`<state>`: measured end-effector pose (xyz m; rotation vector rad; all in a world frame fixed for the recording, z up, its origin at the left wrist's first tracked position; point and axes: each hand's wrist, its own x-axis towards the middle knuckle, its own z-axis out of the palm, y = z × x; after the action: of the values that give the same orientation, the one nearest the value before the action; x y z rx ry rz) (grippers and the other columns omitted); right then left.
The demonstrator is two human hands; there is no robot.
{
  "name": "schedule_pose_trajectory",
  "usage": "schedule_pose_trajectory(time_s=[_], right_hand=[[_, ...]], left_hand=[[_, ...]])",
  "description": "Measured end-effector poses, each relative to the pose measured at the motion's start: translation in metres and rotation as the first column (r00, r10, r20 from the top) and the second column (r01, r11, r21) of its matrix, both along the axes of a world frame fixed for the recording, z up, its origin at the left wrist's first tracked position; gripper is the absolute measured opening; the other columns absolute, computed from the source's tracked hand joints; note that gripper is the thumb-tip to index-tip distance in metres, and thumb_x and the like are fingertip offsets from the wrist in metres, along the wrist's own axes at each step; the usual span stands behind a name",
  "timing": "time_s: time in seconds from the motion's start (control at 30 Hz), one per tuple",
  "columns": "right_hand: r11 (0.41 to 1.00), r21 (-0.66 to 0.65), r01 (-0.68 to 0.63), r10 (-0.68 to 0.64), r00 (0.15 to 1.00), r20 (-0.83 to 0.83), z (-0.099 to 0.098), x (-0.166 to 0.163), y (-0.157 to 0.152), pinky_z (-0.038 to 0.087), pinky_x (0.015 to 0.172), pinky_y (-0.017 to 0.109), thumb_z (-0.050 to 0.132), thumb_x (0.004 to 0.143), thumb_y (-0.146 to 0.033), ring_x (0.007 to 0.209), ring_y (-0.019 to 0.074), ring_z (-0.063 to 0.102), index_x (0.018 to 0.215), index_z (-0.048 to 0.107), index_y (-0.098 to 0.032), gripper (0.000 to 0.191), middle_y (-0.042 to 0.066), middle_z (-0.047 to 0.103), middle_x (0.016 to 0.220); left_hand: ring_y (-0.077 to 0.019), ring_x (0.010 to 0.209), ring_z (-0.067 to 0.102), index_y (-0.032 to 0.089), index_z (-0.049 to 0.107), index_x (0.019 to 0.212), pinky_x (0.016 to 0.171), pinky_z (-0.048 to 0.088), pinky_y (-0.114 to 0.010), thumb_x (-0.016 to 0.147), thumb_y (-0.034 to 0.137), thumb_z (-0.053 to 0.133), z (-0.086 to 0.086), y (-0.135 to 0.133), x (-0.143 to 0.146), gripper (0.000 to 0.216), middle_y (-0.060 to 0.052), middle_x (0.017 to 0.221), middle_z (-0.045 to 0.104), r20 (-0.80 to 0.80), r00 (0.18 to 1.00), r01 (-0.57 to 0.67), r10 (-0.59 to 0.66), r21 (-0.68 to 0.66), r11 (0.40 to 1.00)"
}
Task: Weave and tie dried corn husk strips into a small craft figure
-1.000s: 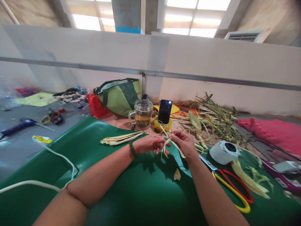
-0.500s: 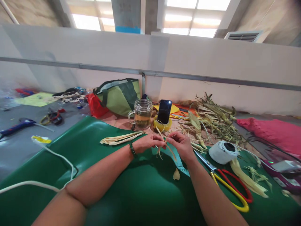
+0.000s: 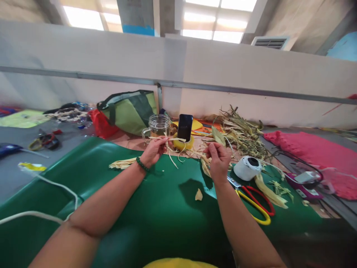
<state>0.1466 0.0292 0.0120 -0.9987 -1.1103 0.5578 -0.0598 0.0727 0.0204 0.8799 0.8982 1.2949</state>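
Pinched in my left hand (image 3: pixel 153 152) are pale dried husk strips (image 3: pixel 172 139), crossing at the fingertips, with thin ends dangling below. The strips overlap the view of a glass mug (image 3: pixel 159 122) and a phone (image 3: pixel 185 126) propped on a yellow tape roll (image 3: pixel 184 142). My right hand (image 3: pixel 219 158) is apart from the left, thumb and fingers pressed together; what lies between them is too small to make out. Beside the right wrist are scissors (image 3: pixel 255 199) with red and yellow handles and a white twine spool (image 3: pixel 247 168). A small husk scrap (image 3: pixel 198 194) lies between the forearms.
A green mat (image 3: pixel 156 219) covers the work surface. More husk strips (image 3: pixel 122 163) lie beyond my left wrist. Dried stalks (image 3: pixel 242 134) are heaped at the back right, near pink cloth (image 3: pixel 312 156). A green bag (image 3: pixel 131 111) stands behind, and a white cable (image 3: pixel 60 182) crosses the left.
My hands, together at the husk strips before, have separated. The left has lifted the strips up and leftward; the right has drawn away from them. The whole view has shifted a little.
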Motion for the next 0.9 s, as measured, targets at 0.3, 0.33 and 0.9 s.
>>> schedule_pose_trajectory(time_s=[0.3, 0.33, 0.9], right_hand=[[0.909, -0.395, -0.133, 0.376, 0.667, 0.643, -0.016, 0.041, -0.043, 0.032, 0.047, 0.025, 0.055, 0.081, -0.048, 0.048, 0.0118, 0.045, 0.060, 0.062, -0.021, 0.035, -0.001, 0.056, 0.051], [0.892, -0.439, -0.108, 0.406, 0.618, 0.673, -0.024, 0.043, -0.049, 0.031, 0.046, 0.025, 0.056, 0.080, -0.049, 0.047, 0.0121, 0.046, 0.062, 0.064, -0.022, 0.034, -0.001, 0.056, 0.051], [0.972, -0.181, -0.152, 0.234, 0.720, 0.653, -0.012, 0.010, -0.036, 0.047, 0.064, 0.030, 0.051, 0.084, -0.032, 0.064, 0.0172, 0.061, 0.074, 0.068, -0.023, 0.022, 0.003, 0.069, 0.073]], left_hand=[[-0.0080, 0.050, 0.055, 0.013, 0.056, 0.066, 0.044, 0.037, -0.015, 0.059, 0.016, 0.061, 0.003, 0.003, -0.017, 0.009, -0.001, 0.056, 0.060, -0.209, 0.901, 0.402, -0.380, 0.071, 0.913], [-0.0087, 0.051, 0.056, 0.013, 0.057, 0.065, 0.045, 0.038, -0.016, 0.059, 0.016, 0.062, 0.002, 0.003, -0.017, 0.009, -0.002, 0.057, 0.062, -0.284, 0.832, 0.509, -0.477, 0.046, 0.860], [-0.0104, 0.061, 0.051, 0.013, 0.066, 0.062, 0.060, 0.041, -0.021, 0.069, 0.034, 0.070, 0.012, -0.033, 0.013, 0.023, -0.002, 0.064, 0.061, -0.561, 0.802, 0.117, 0.205, 0.485, 0.867]])
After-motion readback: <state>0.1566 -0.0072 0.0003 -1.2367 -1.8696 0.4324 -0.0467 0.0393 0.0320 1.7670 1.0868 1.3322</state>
